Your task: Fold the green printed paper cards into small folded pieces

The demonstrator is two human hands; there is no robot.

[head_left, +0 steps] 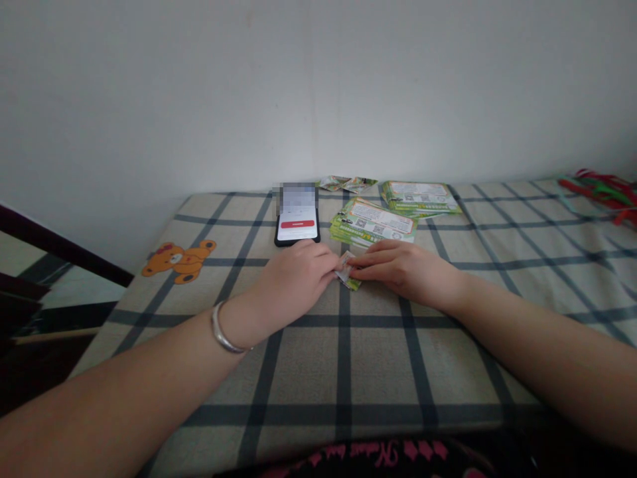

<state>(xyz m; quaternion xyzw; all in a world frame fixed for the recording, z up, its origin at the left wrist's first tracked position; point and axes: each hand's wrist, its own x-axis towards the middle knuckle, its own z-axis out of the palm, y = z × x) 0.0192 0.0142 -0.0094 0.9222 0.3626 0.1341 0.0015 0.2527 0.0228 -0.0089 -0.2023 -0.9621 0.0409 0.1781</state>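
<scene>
A small folded paper leaflet (348, 267), white and green, lies on the checked cloth between my two hands. My left hand (301, 277), with a silver bangle at the wrist, pinches its left side. From the right, the fingers of my right hand (398, 271) are closed on its other side. Just behind it is a fanned stack of green and white printed leaflets (375, 222). A phone (297, 226) with a lit screen and a red button stands close behind my left hand.
A second leaflet stack (421, 196) lies near the wall at the back. Folded paper pieces (347, 184) sit beside the phone. A bear figure (180, 261) is on the cloth at left. Red and green strips (604, 192) lie at the far right.
</scene>
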